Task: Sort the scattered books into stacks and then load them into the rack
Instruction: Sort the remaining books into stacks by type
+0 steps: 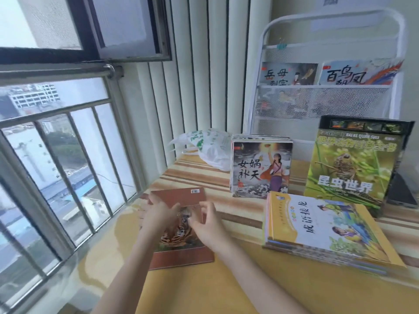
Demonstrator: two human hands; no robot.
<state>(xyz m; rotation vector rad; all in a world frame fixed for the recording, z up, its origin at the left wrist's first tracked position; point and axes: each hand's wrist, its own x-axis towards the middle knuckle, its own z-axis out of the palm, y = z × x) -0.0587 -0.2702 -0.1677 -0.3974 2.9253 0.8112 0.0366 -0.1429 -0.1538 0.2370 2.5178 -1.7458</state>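
Open counter [199,288] lies right under the hands [181,220] and between them and the yellow stack [328,232] to their right. Beyond them, striped counter runs clear to the bag [210,150]. The myth stack [260,168] and insect book [353,164] block the rack [328,96]. Window bars [68,168] wall off the left.

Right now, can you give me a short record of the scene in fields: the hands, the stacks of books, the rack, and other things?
left hand: on the brown books, fingers over the upper one
right hand: at the right edge of the same books
brown books: flat near the window, tiger cover beneath, barcode back on top
yellow stack: flat, front right
small stack: upright, centre
insect book: upright, right
rack: white mesh, two books in its upper pocket
plastic bag: behind the small stack
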